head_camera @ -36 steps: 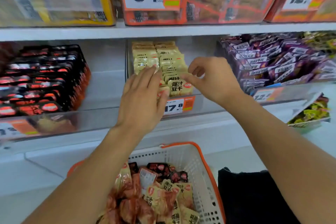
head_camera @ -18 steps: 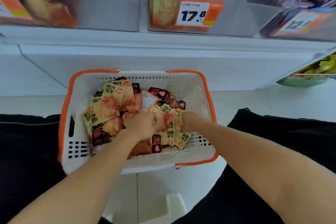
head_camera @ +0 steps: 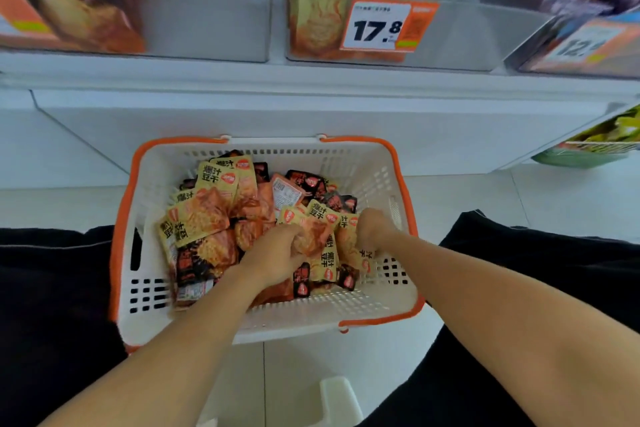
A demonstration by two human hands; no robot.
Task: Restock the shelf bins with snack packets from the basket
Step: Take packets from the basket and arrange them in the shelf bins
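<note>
Item: basket (head_camera: 388, 315), white with orange rim, on the floor between my knees, just below the shelf.

Contents: snack packets (head_camera: 211, 215), yellow and black, heaped loose, many still to go.

Left hand (head_camera: 277, 255): down in the heap near the middle, fingers curled into the yellow packets; my grip looks closed round one or more, though the fingertips are buried and I cannot count them.

Right hand (head_camera: 374, 225): at the right side of the heap, fingers curled under and closed on yellow packets there.

Destination: middle shelf bin (head_camera: 450, 35), clear-walled, with the 17.8 price tag (head_camera: 377, 26); it already shows matching yellow packets standing at its front.

Step in hand: gathering a handful from the basket, as I judge it.

Next move calls for: lifting both handfuls clear without snagging neighbours, turning the packets upright with faces forward, then setting them into the middle bin with their like.
</note>
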